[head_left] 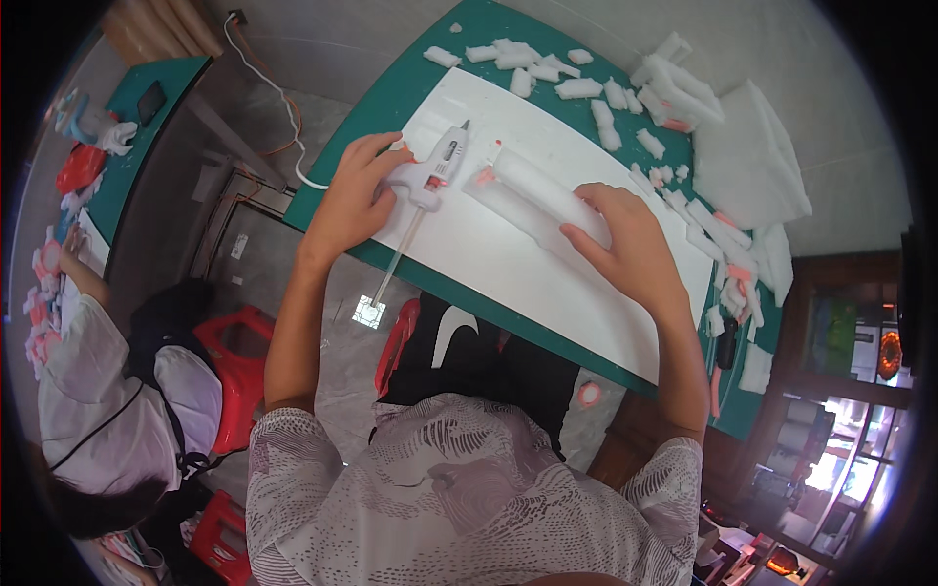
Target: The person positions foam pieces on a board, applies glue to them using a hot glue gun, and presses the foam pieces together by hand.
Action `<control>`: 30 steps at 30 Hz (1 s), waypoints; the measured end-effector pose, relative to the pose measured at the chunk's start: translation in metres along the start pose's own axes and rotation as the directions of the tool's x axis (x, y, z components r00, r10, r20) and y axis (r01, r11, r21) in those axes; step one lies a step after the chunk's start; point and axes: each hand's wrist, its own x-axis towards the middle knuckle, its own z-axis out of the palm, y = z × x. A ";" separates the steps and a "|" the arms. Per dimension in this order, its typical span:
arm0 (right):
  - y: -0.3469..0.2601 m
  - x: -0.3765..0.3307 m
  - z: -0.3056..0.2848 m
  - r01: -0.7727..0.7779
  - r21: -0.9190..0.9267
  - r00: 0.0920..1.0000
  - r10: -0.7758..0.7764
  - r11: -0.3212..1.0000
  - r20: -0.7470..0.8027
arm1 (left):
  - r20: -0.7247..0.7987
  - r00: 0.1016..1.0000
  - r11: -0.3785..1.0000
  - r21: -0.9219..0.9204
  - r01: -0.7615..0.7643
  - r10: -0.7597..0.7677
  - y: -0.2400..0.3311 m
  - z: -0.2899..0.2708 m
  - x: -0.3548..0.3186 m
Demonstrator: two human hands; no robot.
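Observation:
My left hand (350, 200) is closed round the handle of a white hot glue gun (436, 168), with the handle between thumb and fingers. The gun's nozzle points to the far side, and a clear glue stick (401, 249) juts from its back over the near table edge. My right hand (625, 239) grips the right end of a long white foam piece (537, 186), thumb on the near side and fingers on top. A small pink patch shows at the foam's left end. Both lie over a white board (489, 259).
Several cut foam bits (528, 63) lie along the far edge of the green table (405, 73). Larger foam sheets (752, 146) lean at the right, near a dark-handled tool (725, 342). A white cord (274, 83) runs at the left. A person (127, 381) sits left.

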 end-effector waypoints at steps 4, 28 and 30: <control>-0.006 0.004 0.006 0.013 -0.017 1.000 -0.013 1.000 0.004 | -0.095 0.995 1.000 -0.009 -0.014 0.013 0.023 -0.004 0.003; 0.001 0.007 0.023 0.076 -0.061 0.997 -0.077 0.995 -0.009 | 0.338 0.927 0.948 -0.315 -0.052 0.163 0.045 0.024 0.053; 0.000 0.007 0.023 0.058 -0.066 0.998 -0.055 0.996 0.043 | 0.289 0.938 0.954 -0.280 -0.108 0.191 0.040 0.025 0.051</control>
